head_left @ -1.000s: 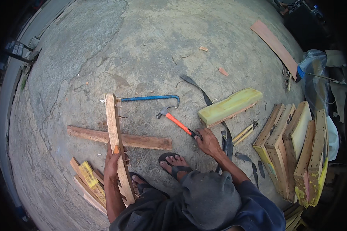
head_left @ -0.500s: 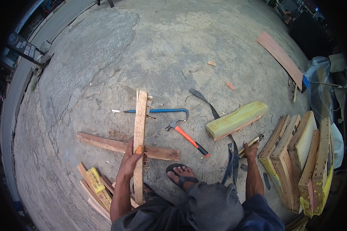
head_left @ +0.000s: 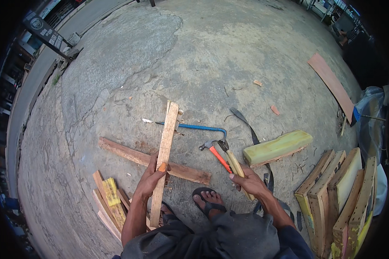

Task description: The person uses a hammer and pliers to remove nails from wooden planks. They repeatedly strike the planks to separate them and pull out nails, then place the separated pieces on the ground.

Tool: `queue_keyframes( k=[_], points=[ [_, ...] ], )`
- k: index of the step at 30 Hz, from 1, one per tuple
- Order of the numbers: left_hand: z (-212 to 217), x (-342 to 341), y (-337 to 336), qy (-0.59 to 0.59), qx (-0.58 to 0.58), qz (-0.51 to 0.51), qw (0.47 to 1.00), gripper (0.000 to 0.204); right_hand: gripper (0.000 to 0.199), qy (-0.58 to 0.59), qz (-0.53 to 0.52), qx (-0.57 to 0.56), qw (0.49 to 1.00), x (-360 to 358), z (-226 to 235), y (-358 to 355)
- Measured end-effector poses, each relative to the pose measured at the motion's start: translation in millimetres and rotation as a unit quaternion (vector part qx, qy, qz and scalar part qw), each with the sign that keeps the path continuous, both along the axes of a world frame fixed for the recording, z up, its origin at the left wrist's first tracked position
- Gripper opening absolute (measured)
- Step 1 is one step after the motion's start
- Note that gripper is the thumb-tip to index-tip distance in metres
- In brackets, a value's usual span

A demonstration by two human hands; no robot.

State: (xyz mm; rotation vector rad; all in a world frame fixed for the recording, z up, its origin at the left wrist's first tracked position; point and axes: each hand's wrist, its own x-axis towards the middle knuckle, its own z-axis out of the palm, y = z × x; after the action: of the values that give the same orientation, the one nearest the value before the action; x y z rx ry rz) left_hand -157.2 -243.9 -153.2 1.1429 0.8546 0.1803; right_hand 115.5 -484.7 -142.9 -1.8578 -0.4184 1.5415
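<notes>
My left hand (head_left: 153, 179) is closed around a pale wooden batten (head_left: 165, 151), its thumb wrapped in something orange. The batten stands up lengthwise in front of me, over a reddish-brown board (head_left: 129, 151) on the ground. In my right hand (head_left: 250, 181) is a pair of pliers (head_left: 234, 164) with yellowish handles, its dark jaws pointing away from me. Just left of the jaws lies a claw hammer (head_left: 218, 156) with an orange and black handle, partly hidden by the pliers and hand. A blue pry bar (head_left: 201, 127) passes behind the batten.
A yellow-green padded block (head_left: 278, 147) and a dark strap (head_left: 246, 123) lie to the right. Several wooden frame pieces (head_left: 326, 183) stand at the near right, and wood offcuts (head_left: 112, 198) sit at the near left. A thin brown board (head_left: 332, 86) lies farther off.
My right hand has swung left with the pliers, from beside the padded block to near the hammer. The left hand keeps hold of the batten, which now leans slightly. The view has shifted.
</notes>
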Motion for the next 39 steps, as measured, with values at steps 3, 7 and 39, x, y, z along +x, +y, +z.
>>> queue_keyframes(
  k=[3,7,39],
  points=[
    [16,9,-5,-0.005,-0.010,-0.025,1.000,0.085,0.062,-0.127,0.198,0.135,0.963,4,16,35],
    [14,-5,-6,0.016,0.014,-0.049,0.999,0.089,0.067,-0.276,0.308,0.175,0.893,2,40,67],
    [10,-9,-13,0.072,0.042,-0.098,0.992,0.080,0.064,-0.268,0.323,0.151,0.895,17,36,73]
  ],
)
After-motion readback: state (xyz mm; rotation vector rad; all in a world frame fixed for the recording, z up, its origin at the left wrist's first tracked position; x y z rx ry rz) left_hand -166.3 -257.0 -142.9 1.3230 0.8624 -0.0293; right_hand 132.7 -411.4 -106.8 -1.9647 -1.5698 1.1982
